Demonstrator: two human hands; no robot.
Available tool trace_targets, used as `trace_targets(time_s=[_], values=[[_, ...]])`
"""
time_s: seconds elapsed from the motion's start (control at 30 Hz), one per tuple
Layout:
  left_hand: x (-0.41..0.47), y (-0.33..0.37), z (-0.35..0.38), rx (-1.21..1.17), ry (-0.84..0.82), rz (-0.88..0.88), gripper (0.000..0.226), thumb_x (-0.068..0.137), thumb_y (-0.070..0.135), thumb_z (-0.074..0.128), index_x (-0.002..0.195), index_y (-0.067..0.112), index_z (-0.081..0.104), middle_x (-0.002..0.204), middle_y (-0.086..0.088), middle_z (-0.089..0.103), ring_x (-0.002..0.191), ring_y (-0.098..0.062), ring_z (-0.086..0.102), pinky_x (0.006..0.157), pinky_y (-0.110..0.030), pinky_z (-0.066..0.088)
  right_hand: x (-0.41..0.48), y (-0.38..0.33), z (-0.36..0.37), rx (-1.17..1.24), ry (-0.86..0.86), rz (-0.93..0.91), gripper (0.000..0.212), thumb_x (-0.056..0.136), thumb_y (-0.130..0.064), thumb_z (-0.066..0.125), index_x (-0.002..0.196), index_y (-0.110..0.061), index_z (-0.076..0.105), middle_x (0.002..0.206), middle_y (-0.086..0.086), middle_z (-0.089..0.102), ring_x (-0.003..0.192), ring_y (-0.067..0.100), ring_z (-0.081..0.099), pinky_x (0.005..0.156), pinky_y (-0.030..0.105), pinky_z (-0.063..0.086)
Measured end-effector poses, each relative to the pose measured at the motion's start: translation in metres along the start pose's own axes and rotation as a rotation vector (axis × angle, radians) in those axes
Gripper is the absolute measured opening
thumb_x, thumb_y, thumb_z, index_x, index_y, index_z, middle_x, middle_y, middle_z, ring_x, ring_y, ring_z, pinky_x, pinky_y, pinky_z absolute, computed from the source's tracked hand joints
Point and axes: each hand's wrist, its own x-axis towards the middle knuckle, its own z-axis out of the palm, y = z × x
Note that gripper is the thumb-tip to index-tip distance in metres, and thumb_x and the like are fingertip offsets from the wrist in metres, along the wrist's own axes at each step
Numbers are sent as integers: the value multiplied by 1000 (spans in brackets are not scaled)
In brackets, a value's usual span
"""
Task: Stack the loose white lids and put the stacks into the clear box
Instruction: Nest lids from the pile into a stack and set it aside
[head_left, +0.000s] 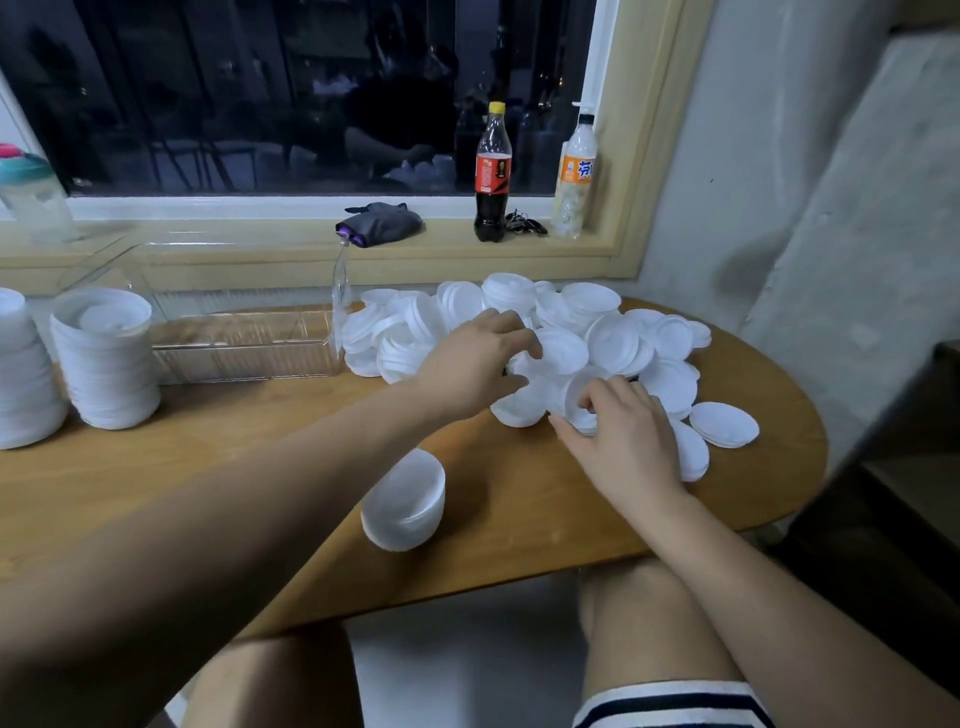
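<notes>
A heap of loose white lids covers the far right of the wooden table. My left hand reaches into the heap and pinches a white lid at its edge. Just below it, my right hand curls its fingers round another white lid. A short stack of lids lies tilted on the table under my left forearm. The clear box stands at the back left, open on top, with nothing white visible inside. Two tall stacks of lids stand left of the box.
On the window sill stand a cola bottle, an orange-labelled bottle, a dark cloth bundle and a clear cup with a teal lid. The table's rounded edge runs close to my knees. A grey wall stands at the right.
</notes>
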Motion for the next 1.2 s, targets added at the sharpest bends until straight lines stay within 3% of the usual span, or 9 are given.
trace_targets(time_s=[0.1,0.33,0.47,0.7,0.83,1.0,1.1,1.2], values=[[10,5,8,94,16,82,37,83,20,88,118,20,74,112,-1,66,96,-25,55,73,-35,43,3,-2,8,-1,-3,55,33,88,-39,84,87,-19,58,90,-2,59,84,24,55,75,40,47],[16,5,16,172,128,157,14,86,20,87,97,20,79,95,2,68,88,-26,58,69,-37,46,2,0,5,-28,10,52,21,93,-15,73,82,-16,55,81,-2,52,77,22,46,69,36,38],[0,2,-1,164,180,163,13,89,19,84,101,18,78,94,1,69,89,-28,60,70,-39,47,-2,6,-4,-2,39,17,21,93,-11,71,83,-16,54,81,-2,52,78,22,46,71,39,42],[-62,6,-59,200,201,117,15,94,25,83,107,20,80,101,4,72,95,-27,61,76,-45,49,-4,-11,-35,122,11,-97,12,101,-12,61,94,-16,53,96,-3,57,91,25,55,85,40,44],[-109,13,-91,261,171,105,12,97,28,79,107,22,80,103,6,73,97,-28,64,77,-45,49,-8,-40,-55,293,-112,-168,8,108,-17,57,102,-21,52,120,-2,68,114,21,62,100,38,46],[-159,26,-111,270,93,124,11,97,31,76,106,25,78,108,11,74,103,-20,64,80,-34,39,-17,-77,-67,333,-266,-284,9,112,-22,53,104,-24,48,144,-7,66,130,15,59,106,37,46],[-178,32,-112,274,64,107,11,97,30,76,106,26,78,110,12,75,106,-17,65,81,-36,43,-24,-96,-70,321,-329,-367,11,112,-23,51,103,-27,46,143,-7,66,122,13,58,102,30,40],[-192,33,-107,303,32,100,11,96,27,80,107,27,79,109,12,76,108,-16,68,80,-39,48,-31,-107,-67,278,-354,-450,18,112,-25,50,103,-34,37,129,-1,71,106,17,60,98,29,39]])
